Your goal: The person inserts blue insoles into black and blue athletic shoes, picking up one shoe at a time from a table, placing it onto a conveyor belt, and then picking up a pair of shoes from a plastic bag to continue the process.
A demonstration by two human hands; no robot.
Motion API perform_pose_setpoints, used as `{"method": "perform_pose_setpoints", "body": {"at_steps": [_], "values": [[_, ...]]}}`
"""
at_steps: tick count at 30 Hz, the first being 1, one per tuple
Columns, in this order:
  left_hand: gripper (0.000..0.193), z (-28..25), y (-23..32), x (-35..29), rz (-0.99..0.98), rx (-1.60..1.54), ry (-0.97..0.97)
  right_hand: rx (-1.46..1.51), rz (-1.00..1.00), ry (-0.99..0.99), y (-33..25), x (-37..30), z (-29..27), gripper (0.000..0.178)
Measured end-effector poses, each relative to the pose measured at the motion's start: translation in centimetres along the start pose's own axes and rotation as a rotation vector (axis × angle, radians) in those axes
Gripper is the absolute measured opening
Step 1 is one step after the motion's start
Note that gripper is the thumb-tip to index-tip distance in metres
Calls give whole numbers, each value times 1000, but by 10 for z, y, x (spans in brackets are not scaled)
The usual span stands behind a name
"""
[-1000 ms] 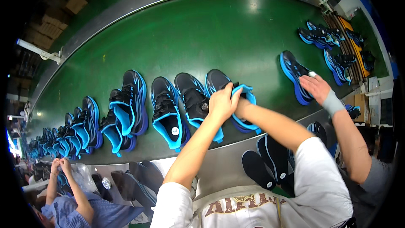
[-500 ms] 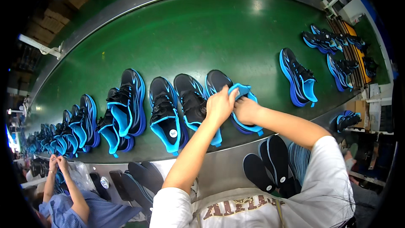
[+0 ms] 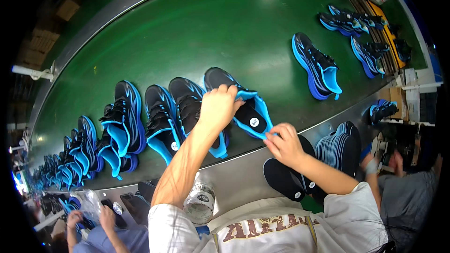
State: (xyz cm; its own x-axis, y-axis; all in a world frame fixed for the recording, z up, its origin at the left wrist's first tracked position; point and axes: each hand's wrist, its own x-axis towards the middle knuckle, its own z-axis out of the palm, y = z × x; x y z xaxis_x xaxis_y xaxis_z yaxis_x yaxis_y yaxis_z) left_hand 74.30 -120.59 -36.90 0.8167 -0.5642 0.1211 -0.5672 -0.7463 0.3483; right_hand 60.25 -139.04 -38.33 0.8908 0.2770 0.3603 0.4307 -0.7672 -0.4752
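A black sneaker (image 3: 219,78) with bright blue lining lies on the green conveyor belt in front of me, toe pointing away. My left hand (image 3: 219,107) is closed over its tongue and laces, holding the collar wide. At the heel, my right hand (image 3: 284,144) pinches the blue back edge between thumb and fingers. Inside the shoe lies a black insole (image 3: 252,115) with a round white sticker. Close on the left stands another matching sneaker (image 3: 183,91), partly hidden by my left forearm.
More sneakers (image 3: 126,112) line the belt's near edge leftward. One sneaker (image 3: 315,68) stands apart at right. Loose insoles (image 3: 276,178) and an insole stack (image 3: 344,152) rest on the metal ledge (image 3: 234,171). A clear container (image 3: 200,201) is near my lap. Co-workers sit at both sides.
My right hand has come out of the shoe and moved to its heel edge. The insole inside now shows. My left hand remains at the tongue. The whole view has shifted.
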Motion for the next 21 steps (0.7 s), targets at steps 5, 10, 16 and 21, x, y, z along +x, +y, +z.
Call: {"method": "perform_pose_setpoints", "body": {"at_steps": [5,10,16,21], "values": [[33,-26,23,-36,71,-162,-122,76,79,38,-13,-55,12,28],[36,-33,20,-32,123,-195,-124,81,83,74,-18,-52,11,28],[36,0,10,11,66,129,6,-103,240,229,21,-16,-12,41],[39,3,13,16,-11,390,-6,-597,802,406,144,-18,-48,58]]}}
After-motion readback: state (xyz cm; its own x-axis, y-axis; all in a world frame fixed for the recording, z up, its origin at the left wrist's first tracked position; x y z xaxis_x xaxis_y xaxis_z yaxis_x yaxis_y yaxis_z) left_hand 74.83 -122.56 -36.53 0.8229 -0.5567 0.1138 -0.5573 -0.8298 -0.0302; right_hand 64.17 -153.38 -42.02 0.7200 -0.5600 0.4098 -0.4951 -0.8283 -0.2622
